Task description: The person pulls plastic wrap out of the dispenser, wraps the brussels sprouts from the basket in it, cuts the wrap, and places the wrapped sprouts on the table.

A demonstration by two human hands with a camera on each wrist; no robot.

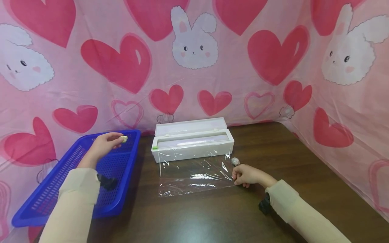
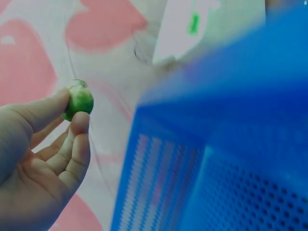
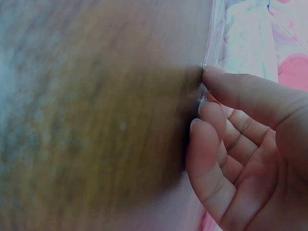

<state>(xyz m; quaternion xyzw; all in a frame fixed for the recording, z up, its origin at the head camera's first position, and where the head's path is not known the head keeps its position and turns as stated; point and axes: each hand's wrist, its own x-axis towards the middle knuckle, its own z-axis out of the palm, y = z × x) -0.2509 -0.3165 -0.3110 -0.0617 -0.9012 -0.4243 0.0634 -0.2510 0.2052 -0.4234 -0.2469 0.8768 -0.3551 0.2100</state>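
Note:
My left hand is above the blue basket, pinching a Brussels sprout between thumb and fingertips. The sprout is small, round and green with a pale end. At the right, my right hand pinches the near right corner of a sheet of clear plastic wrap. Thumb and fingertips meet on the film's edge in the right wrist view. The sheet stretches from a white wrap dispenser box, whose lid stands raised at the back. Just behind the right hand lies a small whitish ball, its kind unclear.
A blue perforated plastic basket occupies the left side, beneath the left forearm. The dark wooden table ends at a pink curtain printed with hearts and rabbits, behind and on the right. A green piece sits on the dispenser's left end.

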